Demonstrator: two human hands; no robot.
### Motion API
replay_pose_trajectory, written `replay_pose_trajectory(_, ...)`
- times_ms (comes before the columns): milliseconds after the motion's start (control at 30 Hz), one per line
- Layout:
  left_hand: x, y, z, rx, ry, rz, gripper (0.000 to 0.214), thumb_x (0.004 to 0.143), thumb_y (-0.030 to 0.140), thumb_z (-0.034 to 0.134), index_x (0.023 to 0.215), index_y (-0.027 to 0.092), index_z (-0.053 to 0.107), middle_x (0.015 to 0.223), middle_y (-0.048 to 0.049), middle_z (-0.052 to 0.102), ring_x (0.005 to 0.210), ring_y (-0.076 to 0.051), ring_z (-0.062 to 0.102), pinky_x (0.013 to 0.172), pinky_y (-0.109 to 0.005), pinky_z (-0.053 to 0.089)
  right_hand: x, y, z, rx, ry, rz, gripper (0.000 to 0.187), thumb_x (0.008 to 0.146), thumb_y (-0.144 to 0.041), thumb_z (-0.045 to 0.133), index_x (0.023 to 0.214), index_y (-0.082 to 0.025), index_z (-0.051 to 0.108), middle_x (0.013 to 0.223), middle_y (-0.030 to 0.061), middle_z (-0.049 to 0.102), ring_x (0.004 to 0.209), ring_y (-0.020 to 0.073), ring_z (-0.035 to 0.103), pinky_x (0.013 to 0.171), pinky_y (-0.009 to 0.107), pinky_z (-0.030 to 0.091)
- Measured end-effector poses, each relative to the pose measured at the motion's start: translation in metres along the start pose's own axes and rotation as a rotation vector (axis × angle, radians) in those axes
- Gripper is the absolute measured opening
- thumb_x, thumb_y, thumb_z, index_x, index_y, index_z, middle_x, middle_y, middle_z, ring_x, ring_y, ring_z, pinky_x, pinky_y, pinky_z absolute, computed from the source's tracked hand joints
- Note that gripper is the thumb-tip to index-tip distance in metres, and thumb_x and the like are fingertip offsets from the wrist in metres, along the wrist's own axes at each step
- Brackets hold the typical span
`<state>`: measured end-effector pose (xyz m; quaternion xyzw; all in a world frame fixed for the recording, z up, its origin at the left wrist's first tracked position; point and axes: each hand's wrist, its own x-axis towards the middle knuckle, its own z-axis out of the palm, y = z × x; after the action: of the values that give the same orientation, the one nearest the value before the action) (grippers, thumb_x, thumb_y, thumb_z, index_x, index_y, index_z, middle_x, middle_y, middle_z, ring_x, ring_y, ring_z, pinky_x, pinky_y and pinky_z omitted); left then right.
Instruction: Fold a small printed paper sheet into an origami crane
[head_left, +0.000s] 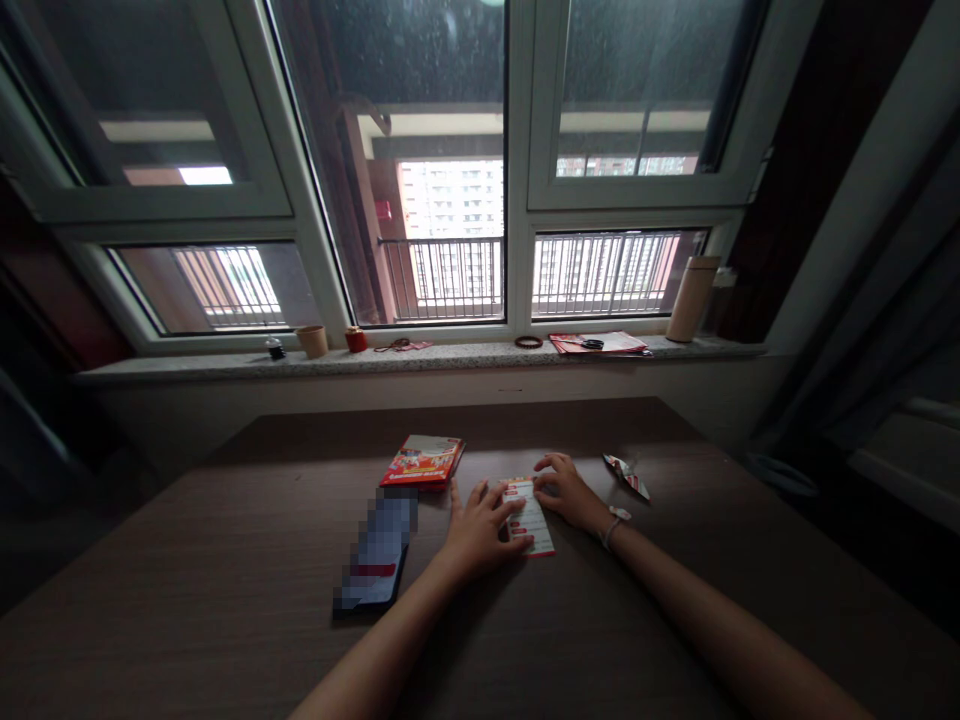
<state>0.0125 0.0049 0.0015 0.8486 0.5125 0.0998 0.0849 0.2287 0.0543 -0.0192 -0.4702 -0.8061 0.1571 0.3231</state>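
Your left hand (476, 528) lies flat, fingers spread, pressing the left edge of the small white paper slip with red print (534, 522) on the dark wooden table (225, 600). Your right hand (568, 492) sets bent fingertips on the slip's far right corner. Neither hand grips it.

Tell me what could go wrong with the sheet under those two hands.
Both the left hand and the right hand press on the small printed sheet; uneven pressure could wrinkle or tear it. The phone lies close by the left forearm, so a sideways move might knock it. The room is dim, which may make the sheet's edges hard to judge.
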Motion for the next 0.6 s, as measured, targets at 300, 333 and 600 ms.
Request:
replay_pose_trajectory(300, 0.000, 0.001, -0.001, -0.008, -0.009, -0.006, 0.059, 0.077, 0.072, 0.047, 0.130, 0.045, 0.048, 0.151, 0.0017, 0.036, 0.141, -0.035, 0.021, 0.106, -0.068, -0.016, 0.026, 0.014, 0.007, -0.047, 0.066, 0.041, 0.010, 0.078, -0.026, 0.063, 0.076, -0.022, 0.072, 0.108, 0.0082, 0.057, 0.116, 0.0257, 0.040, 0.102, 0.045, 0.034)
replay_pose_trajectory(333, 0.000, 0.001, 0.000, -0.009, -0.007, -0.004, 0.059, 0.077, 0.072, 0.047, 0.130, 0.045, 0.049, 0.151, 0.0015, 0.036, 0.141, -0.035, 0.021, 0.106, -0.068, -0.016, 0.028, 0.015, 0.008, -0.047, 0.072, 0.044, 0.010, 0.078, -0.026, 0.063, 0.075, -0.022, 0.072, 0.107, 0.0080, 0.057, 0.115, 0.0255, 0.040, 0.102, 0.045, 0.034)
replay_pose_trajectory(600, -0.001, 0.001, 0.000, -0.001, -0.008, -0.006, 0.059, 0.078, 0.073, 0.046, 0.130, 0.046, 0.048, 0.151, 0.0023, 0.036, 0.141, -0.035, 0.020, 0.105, -0.069, -0.015, 0.035, 0.023, 0.017, -0.027, 0.133, 0.060, 0.012, 0.079, -0.025, 0.061, 0.076, -0.022, 0.072, 0.102, 0.0073, 0.058, 0.111, 0.0244, 0.042, 0.100, 0.044, 0.036)
